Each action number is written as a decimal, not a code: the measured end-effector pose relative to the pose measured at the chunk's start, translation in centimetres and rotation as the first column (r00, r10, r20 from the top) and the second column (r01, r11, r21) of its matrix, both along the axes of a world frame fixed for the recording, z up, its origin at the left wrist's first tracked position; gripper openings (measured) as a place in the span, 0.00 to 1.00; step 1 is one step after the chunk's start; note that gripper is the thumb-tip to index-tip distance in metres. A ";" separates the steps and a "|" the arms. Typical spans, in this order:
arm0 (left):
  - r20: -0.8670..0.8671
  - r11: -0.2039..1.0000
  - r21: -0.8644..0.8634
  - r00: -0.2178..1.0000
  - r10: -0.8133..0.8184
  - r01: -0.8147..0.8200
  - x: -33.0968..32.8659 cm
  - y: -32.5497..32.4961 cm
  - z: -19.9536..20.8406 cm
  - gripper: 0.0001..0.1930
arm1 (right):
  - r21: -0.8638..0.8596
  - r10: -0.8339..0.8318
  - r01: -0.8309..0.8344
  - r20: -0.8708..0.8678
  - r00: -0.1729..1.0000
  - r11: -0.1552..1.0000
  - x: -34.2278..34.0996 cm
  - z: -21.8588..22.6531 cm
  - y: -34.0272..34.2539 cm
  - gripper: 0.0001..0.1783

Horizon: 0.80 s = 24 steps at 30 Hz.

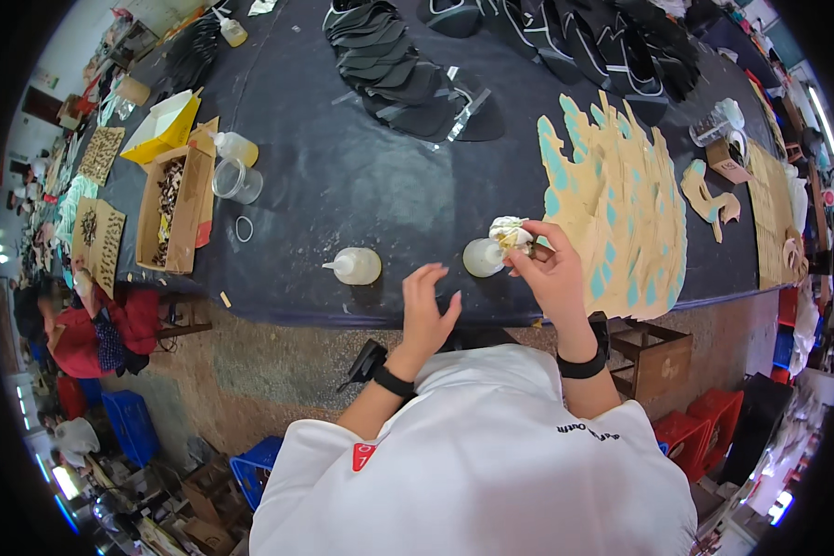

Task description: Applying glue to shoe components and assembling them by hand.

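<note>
My right hand (551,273) pinches a crumpled white wad (510,232) with yellow-brown stains, like tissue or cloth. The wad is held against or just above the top of a translucent plastic bottle (480,259) near the table's front edge. Whether the two touch I cannot tell. My left hand (426,308) hangs over the front edge with its fingers apart and nothing in them. Just beyond it is a squeeze bottle (358,266) with its nozzle pointing left. Right of my right hand, overlapping tan pieces with blue-green patches (612,204) cover the table.
Black layered shoe parts (380,69) and black shoe uppers (574,51) lie at the back of the dark table (296,185). On the left are a cardboard box (187,199) of small pieces, a clear cup (238,182) and a yellow-white box (162,125). Another person (111,329) works at far left.
</note>
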<state>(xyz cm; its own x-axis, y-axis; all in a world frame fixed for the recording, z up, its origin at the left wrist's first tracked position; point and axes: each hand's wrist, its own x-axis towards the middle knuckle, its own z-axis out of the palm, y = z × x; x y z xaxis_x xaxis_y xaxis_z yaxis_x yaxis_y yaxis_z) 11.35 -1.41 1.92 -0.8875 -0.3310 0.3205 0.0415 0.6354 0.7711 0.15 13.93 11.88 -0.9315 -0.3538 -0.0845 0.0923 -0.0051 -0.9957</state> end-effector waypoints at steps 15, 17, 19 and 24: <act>0.116 0.957 0.117 0.954 -0.278 0.265 -5.6 1.7 -0.9 0.21 | 0.435 0.068 0.185 -0.503 0.862 0.881 0.5 1.2 0.1 0.24; 0.108 0.959 0.099 0.955 -0.275 0.265 -5.7 1.7 -0.7 0.22 | 0.391 0.009 0.226 -0.516 0.857 0.892 0.3 1.1 0.2 0.21; 0.094 0.955 0.069 0.951 -0.295 0.290 -5.9 1.6 -0.5 0.23 | 0.405 0.018 0.220 -0.507 0.862 0.887 0.1 1.0 0.5 0.19; 0.154 0.950 0.025 0.938 -0.310 0.310 -6.0 1.6 0.1 0.24 | 0.428 0.049 0.208 -0.516 0.855 0.880 -0.2 0.7 0.6 0.15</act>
<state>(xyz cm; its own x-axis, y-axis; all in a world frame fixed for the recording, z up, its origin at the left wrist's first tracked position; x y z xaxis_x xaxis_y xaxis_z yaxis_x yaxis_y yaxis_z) 5.38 0.20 2.06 -0.9847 -0.0317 0.1714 0.1167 0.6102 0.7836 -0.01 14.56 12.54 -0.9101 -0.3170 0.2669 -0.3952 0.4708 -0.7888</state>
